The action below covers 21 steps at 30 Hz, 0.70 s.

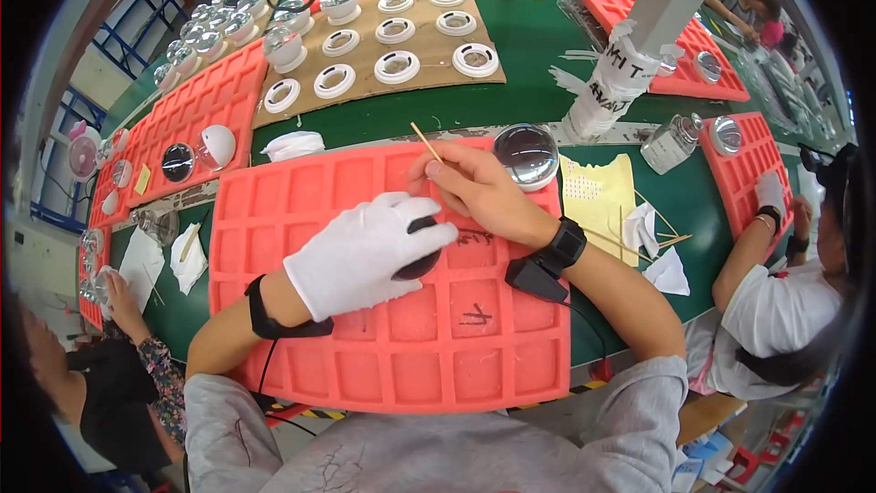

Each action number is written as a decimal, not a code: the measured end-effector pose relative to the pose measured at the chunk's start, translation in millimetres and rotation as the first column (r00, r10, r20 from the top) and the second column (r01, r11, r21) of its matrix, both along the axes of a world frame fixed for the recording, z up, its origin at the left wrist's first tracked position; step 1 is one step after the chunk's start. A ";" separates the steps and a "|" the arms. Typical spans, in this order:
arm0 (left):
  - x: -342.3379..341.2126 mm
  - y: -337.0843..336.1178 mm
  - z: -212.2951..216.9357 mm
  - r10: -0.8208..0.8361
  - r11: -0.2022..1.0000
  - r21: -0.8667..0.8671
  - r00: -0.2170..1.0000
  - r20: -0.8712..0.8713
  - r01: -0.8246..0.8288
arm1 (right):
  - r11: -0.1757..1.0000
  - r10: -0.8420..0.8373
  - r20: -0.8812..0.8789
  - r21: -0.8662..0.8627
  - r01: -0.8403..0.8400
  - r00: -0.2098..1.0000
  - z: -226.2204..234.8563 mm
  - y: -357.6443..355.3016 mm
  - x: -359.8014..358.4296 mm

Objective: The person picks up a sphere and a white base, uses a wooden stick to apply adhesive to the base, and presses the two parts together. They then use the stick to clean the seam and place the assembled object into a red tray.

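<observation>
My left hand (365, 242), in a white glove, is closed around a dark, round, glossy dome (420, 265). It holds the dome over the red foam tray (474, 376), which has square pockets and lies in front of me. My bare right hand (484, 190) pinches a thin wooden stick (425, 141) that points up and away to the left. Its fingertips are close to the gloved fingers. A mirrored dome (526, 155) rests at the tray's far right corner, just beyond my right hand. The glove hides part of the dark dome.
White rings (396, 67) and mirrored globes stand on cardboard (365, 96) at the back. A yellow cloth (598, 201), sticks, white wipes (668, 271) and a glass bottle (671, 143) lie right, near a wrapped post (610, 87). Co-workers sit at both sides. Cables hang from my wrist devices.
</observation>
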<state>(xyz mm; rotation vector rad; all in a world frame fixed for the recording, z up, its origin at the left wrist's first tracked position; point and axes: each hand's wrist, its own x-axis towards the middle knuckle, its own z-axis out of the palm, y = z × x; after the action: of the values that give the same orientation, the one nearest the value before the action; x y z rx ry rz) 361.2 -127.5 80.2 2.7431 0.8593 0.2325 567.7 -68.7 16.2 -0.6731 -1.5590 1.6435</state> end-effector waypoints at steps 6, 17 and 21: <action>-23.1 9.6 -26.2 0.105 0.945 -0.326 0.930 0.352 0.017 | 0.985 0.006 -0.034 -0.170 -0.012 0.999 5.6 -2.2 -1.6; -22.0 15.5 -40.0 0.223 0.861 -0.505 0.852 0.473 0.056 | 0.997 -0.066 0.015 -0.026 0.066 0.998 11.8 -4.7 -0.7; -24.8 18.0 -39.2 0.217 0.861 -0.506 0.861 0.460 0.054 | 0.984 -0.159 -0.212 -0.117 0.136 0.964 25.6 -5.4 -4.6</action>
<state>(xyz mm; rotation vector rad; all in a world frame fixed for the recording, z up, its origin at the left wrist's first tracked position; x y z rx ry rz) 336.4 -109.4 40.9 2.0112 0.7539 0.6170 563.1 -74.1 41.8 -0.6212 -1.2449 1.6336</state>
